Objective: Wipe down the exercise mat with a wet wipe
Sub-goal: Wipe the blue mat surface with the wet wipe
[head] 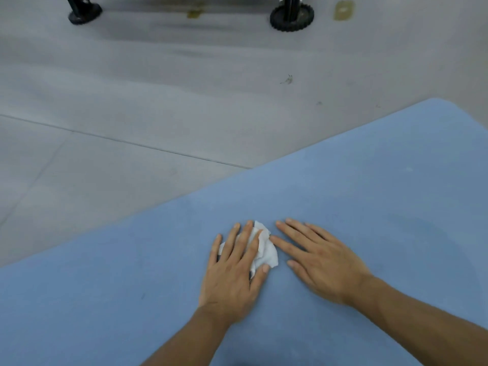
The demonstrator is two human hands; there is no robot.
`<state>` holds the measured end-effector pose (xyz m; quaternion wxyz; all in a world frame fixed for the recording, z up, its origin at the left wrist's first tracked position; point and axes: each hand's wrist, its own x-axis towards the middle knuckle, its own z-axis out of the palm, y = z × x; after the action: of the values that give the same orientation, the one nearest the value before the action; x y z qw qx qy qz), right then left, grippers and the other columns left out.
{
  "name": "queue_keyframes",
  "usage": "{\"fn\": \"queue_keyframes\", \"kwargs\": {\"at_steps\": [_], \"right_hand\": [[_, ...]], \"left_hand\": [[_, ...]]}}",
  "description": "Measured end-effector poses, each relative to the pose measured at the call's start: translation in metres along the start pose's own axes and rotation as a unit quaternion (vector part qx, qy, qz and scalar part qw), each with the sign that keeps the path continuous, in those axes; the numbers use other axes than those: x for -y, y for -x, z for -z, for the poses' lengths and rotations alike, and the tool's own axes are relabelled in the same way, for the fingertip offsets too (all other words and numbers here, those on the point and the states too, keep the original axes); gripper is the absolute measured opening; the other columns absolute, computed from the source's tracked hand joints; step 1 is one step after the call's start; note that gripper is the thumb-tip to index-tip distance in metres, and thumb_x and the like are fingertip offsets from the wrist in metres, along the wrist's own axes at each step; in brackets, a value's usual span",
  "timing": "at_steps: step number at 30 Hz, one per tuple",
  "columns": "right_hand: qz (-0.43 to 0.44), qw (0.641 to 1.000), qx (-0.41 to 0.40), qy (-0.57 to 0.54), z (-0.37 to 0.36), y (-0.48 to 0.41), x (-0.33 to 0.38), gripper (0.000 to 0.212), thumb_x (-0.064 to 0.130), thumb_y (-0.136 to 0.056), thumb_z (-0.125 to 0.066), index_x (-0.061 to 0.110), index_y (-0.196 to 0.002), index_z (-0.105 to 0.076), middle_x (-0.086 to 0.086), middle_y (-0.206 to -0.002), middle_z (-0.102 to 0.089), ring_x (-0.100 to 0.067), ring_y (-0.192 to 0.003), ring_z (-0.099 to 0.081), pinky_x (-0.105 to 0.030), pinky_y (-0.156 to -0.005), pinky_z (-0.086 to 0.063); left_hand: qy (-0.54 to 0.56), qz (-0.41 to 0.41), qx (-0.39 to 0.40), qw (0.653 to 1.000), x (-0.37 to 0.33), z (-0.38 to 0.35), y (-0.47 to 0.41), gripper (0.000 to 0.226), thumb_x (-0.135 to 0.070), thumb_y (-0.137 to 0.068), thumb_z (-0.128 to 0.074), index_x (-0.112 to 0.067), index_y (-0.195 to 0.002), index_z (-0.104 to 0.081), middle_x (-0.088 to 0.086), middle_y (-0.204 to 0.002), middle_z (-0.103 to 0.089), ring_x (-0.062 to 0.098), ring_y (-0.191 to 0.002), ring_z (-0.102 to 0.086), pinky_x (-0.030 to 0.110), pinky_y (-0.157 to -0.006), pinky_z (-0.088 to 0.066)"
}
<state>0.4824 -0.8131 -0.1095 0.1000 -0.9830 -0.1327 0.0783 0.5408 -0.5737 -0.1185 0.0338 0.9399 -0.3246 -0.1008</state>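
A blue exercise mat (369, 180) lies on the grey floor and fills the lower right of the head view. A crumpled white wet wipe (266, 250) lies on the mat. My left hand (235, 268) presses flat on the wipe with straight, spread fingers, covering its left part. My right hand (319, 260) rests flat on the mat just right of the wipe, fingers straight, its fingertips close to the wipe's edge.
Grey tiled floor (118, 114) stretches to the left and beyond the mat's edge. Two black toothed feet of a stand, one (291, 17) and another (85, 14), sit at the top. A small tan plate (343, 10) lies on the floor at top right.
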Motion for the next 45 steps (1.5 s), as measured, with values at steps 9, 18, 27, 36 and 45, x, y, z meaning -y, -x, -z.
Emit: {"fn": "queue_keyframes", "kwargs": {"at_steps": [9,18,27,36,45], "right_hand": [[-0.010,1.000,-0.026,-0.011,-0.013,0.001,-0.005,0.054,0.045,-0.108,-0.029,0.032,-0.160,-0.031,0.005,-0.171,-0.017,-0.014,-0.157,-0.014,-0.039,-0.125,-0.016],[-0.097,0.993,-0.066,-0.018,-0.016,-0.001,-0.001,0.065,0.050,-0.104,-0.034,0.021,-0.162,-0.028,-0.001,-0.171,-0.015,-0.017,-0.158,-0.012,-0.043,-0.127,-0.017],[-0.129,0.989,-0.077,-0.007,-0.018,0.017,-0.015,0.070,0.057,-0.105,-0.030,0.017,-0.163,-0.023,0.001,-0.171,-0.014,-0.015,-0.158,-0.009,-0.041,-0.127,-0.020],[-0.188,0.977,-0.101,-0.005,-0.017,0.042,-0.033,0.067,0.053,-0.105,-0.028,0.017,-0.162,-0.028,0.001,-0.170,-0.020,-0.015,-0.157,-0.015,-0.041,-0.126,-0.021],[-0.204,0.975,-0.082,-0.014,-0.009,0.045,-0.032,0.065,0.048,-0.106,-0.022,0.014,-0.162,-0.026,0.000,-0.170,-0.017,-0.014,-0.157,-0.013,-0.039,-0.125,-0.019]], "left_hand": [[0.101,0.250,-0.053,0.961,0.050,0.020,-0.049,0.057,-0.035,-0.110,-0.023,-0.012,-0.162,-0.023,-0.004,-0.172,-0.006,0.017,-0.159,-0.001,0.041,-0.128,-0.006],[0.067,0.075,-0.037,0.994,0.000,0.011,-0.048,0.062,-0.036,-0.106,-0.019,-0.023,-0.162,0.006,-0.012,-0.170,0.012,0.006,-0.156,0.015,0.033,-0.128,0.004],[0.067,0.056,-0.035,0.996,-0.028,0.014,-0.086,0.062,-0.031,-0.108,-0.024,-0.020,-0.164,0.002,-0.009,-0.171,0.011,0.007,-0.156,0.013,0.033,-0.128,0.004],[0.061,0.037,-0.047,0.996,-0.063,0.012,-0.129,0.062,-0.028,-0.106,-0.029,-0.015,-0.164,-0.010,-0.001,-0.173,0.002,0.016,-0.159,0.008,0.033,-0.128,0.001],[0.075,-0.039,-0.003,0.996,-0.098,0.003,-0.076,0.067,-0.041,-0.102,-0.013,-0.020,-0.163,0.004,-0.009,-0.170,0.017,0.007,-0.154,0.022,0.028,-0.126,0.009]]}}
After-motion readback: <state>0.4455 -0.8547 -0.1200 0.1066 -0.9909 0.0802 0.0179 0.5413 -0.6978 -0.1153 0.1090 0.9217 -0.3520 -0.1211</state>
